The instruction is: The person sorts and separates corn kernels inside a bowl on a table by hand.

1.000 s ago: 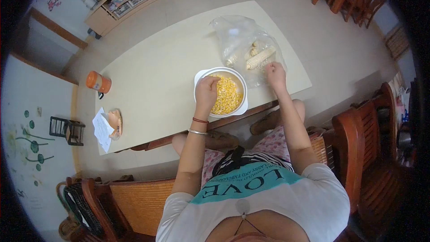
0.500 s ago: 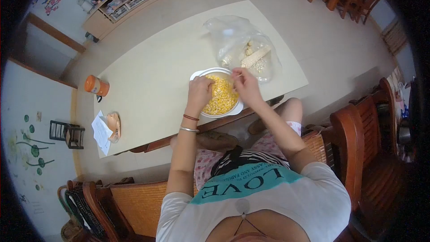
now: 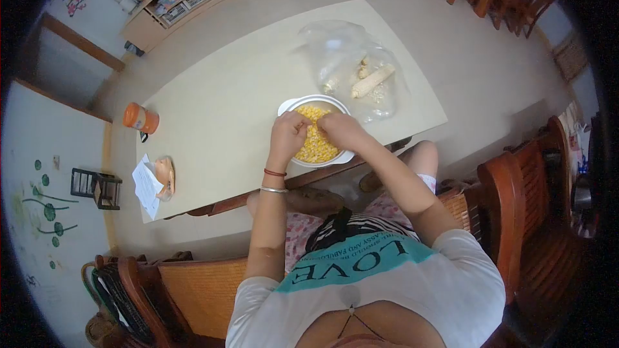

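Observation:
A white bowl point(image 3: 342, 156) with side handles stands near the table edge closest to me, filled with yellow corn kernels point(image 3: 316, 148). Over its left side, my left hand point(image 3: 289, 133) is closed, fingertips pinched together above the kernels. My right hand point(image 3: 343, 130) is closed too, its curled fingers close to the left fingertips over the bowl. Whatever the fingers pinch is too small or hidden to make out. Just beyond the bowl lies a clear plastic bag point(image 3: 329, 42) holding a bare corn cob point(image 3: 374, 82) and pale scraps.
On the cream table point(image 3: 219, 116), an orange-lidded jar point(image 3: 140, 116) stands at the left end. Papers point(image 3: 147, 187) and a wrapped item point(image 3: 165, 178) lie at the near left corner. Wooden chairs point(image 3: 503, 206) flank me on the right.
My right hand has come from the bowl's far right rim, beside the bag, back over the kernels next to my left hand. The left hand stays over the bowl.

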The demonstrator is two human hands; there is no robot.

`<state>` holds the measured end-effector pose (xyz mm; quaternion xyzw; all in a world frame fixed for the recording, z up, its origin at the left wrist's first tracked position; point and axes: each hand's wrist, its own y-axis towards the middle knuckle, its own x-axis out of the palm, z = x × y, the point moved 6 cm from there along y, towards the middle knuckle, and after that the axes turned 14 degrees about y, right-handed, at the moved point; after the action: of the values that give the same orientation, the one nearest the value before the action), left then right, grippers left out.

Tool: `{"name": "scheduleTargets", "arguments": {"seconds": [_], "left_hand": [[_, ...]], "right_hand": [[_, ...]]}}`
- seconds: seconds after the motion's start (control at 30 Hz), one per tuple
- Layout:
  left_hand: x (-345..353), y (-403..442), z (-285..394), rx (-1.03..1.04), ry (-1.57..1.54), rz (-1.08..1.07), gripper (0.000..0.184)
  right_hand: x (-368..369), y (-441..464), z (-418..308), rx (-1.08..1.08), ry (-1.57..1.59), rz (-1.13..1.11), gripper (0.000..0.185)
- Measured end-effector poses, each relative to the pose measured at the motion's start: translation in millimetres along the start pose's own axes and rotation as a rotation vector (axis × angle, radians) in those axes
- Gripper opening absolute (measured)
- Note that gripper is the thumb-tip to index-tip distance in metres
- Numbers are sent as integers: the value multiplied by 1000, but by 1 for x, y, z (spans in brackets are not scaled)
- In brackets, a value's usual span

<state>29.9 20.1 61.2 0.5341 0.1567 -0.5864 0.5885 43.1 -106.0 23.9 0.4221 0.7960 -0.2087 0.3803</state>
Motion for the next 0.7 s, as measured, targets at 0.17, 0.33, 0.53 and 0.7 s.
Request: {"name": "scheduleTargets", "arguments": {"seconds": [0.17,0.33,0.53,0.7], "left_hand": [[1,-3,-5,-15,-17,11,8],[4,-7,-2,15,70,-6,9],[9,-8,-4,58,89,-8,6],[7,-7,-1,64,104,-25,6]], "right_hand": [[-10,-6,-14,-103,49,77,20],[6,3,4,37,-61,57,18],[-6,-3,2,22,7,282,11],[-17,-8,1,-33,117,413,8]]}}
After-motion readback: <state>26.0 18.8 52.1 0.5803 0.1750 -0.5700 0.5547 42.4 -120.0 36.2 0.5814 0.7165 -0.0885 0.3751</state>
